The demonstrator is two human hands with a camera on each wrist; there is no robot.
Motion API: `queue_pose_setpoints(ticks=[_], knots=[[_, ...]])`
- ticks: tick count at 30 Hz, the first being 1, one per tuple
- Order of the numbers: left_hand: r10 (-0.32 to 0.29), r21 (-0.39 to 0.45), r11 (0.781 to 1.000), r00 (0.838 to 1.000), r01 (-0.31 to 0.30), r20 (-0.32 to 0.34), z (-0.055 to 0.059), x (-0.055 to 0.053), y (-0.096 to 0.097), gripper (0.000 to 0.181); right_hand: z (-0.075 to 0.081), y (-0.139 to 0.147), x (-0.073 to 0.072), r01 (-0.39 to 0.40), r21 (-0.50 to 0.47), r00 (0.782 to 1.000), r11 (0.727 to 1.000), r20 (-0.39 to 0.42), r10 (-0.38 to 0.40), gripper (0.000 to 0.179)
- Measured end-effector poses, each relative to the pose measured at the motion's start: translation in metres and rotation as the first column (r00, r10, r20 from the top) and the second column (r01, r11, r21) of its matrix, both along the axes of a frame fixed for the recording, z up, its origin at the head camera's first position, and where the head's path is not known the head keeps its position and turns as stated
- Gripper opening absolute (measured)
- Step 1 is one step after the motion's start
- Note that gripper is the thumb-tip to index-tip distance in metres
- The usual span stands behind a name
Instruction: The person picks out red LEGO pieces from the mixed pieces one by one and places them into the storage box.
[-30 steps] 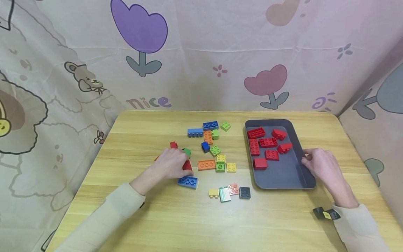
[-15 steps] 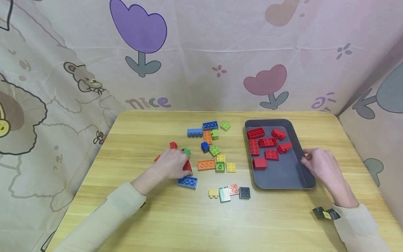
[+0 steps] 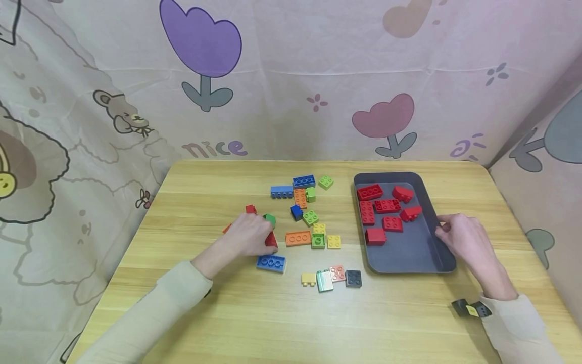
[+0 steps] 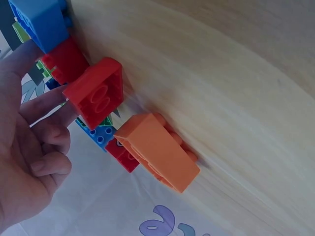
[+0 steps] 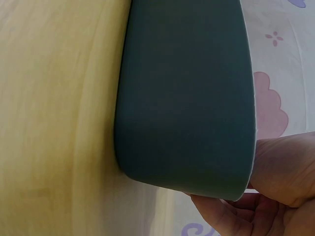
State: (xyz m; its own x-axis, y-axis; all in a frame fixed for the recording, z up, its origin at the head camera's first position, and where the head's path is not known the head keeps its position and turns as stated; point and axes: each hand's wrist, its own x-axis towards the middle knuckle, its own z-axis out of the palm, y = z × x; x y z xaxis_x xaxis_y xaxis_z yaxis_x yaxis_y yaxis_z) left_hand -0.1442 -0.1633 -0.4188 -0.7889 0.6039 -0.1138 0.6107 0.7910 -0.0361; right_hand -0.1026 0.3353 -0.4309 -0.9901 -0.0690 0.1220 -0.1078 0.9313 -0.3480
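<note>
At the left of the bricks, my left hand (image 3: 245,236) reaches down with thumb and fingers on either side of a red brick (image 3: 271,240), pinching it. The left wrist view shows this red brick (image 4: 69,61) between thumb and index finger. A second red brick (image 4: 101,93), underside showing, lies by the fingertips, with an orange brick (image 4: 160,152) beyond it. Just in front of the thumb lies a blue brick (image 3: 271,263). My right hand (image 3: 466,240) grips the right rim of a dark grey tray (image 3: 411,258). Several red bricks (image 3: 375,236) lie inside that tray.
Between hand and tray are scattered bricks: an orange one (image 3: 298,238), a yellow one (image 3: 334,242), a dark blue one (image 3: 296,212) and light green ones (image 3: 326,182). Nearer the front lie a black brick (image 3: 353,278) and a pale green one (image 3: 325,281). A printed curtain (image 3: 291,126) stands behind the table.
The left forearm and sleeve have shifted slightly to the right, while the left fingers stay by the same red brick. The right hand and the tray have not moved.
</note>
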Motion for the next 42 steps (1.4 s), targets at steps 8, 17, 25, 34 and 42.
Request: queue_pose_setpoints(ticks=[8,17,25,34,42], knots=[[-0.013,0.015,1.0,1.0,0.013,0.0,0.002,-0.001,0.0,0.043,0.0,0.0,-0.001,0.002,0.007,1.0,1.0,0.013,-0.002,0.037],[-0.049,0.008,0.999,0.998,0.049,-0.03,0.01,0.003,0.003,0.046,0.0,0.0,0.0,0.006,0.007,1.0,1.0,0.026,-0.006,0.037],[-0.068,0.025,0.997,0.997,0.069,-0.025,0.02,0.008,0.011,0.041,-0.001,0.0,0.0,0.003,0.013,0.999,1.0,0.033,-0.004,0.037],[-0.117,0.074,0.99,0.991,0.122,-0.059,0.034,0.004,0.029,0.039,0.0,0.0,0.001,0.011,0.003,0.998,1.0,0.054,-0.011,0.037],[-0.137,0.105,0.984,0.989,0.142,-0.047,0.048,0.003,0.051,0.043,0.002,-0.001,0.001,0.011,-0.001,0.998,1.0,0.054,-0.011,0.037]])
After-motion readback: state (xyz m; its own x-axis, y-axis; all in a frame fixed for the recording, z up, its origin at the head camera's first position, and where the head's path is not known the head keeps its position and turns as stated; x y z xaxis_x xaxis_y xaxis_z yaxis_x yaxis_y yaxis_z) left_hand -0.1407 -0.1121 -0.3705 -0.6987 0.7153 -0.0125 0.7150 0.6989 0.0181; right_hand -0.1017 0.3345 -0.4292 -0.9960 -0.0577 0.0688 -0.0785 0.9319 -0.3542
